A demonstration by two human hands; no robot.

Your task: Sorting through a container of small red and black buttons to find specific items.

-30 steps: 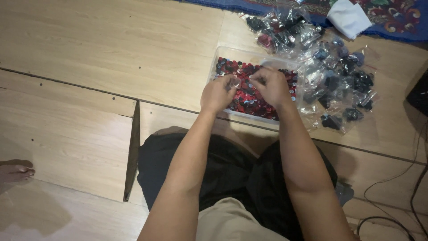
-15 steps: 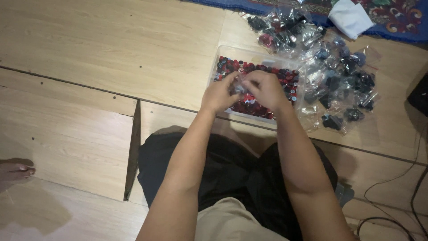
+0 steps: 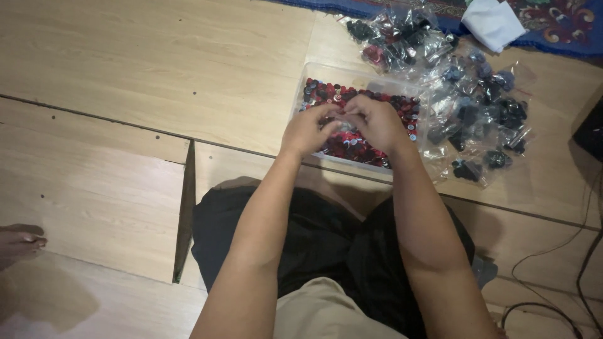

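Meeting hands (image 3: pixel 342 125), button tray (image 3: pixel 326 76) beneath

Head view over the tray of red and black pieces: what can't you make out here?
- Whatever the left hand and right hand pinch between them: hidden by the fingers.
- Single pieces in the clear tray: too small to tell apart.
- Contents of the plastic bags: blurred by glare.
- Foot at left: cut by the edge.
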